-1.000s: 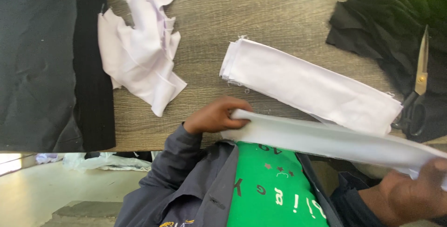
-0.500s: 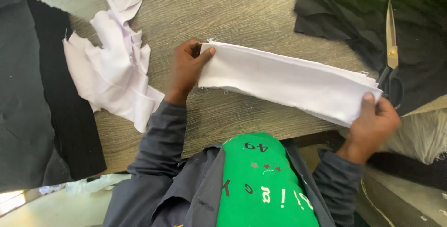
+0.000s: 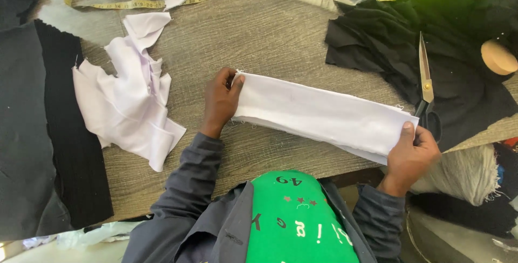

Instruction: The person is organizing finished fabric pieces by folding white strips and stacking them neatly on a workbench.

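While it lay stretched across the wooden table, the folded strip of white cloth was gripped at both ends. At its near end the left hand had closed on it, thumb on top; at the far end, by the table's edge, the right hand pinched it between thumb and fingers. Just beyond that hand, scissors rested on black fabric. Crumpled white scraps sat well apart to the left, near a yellow tape measure.
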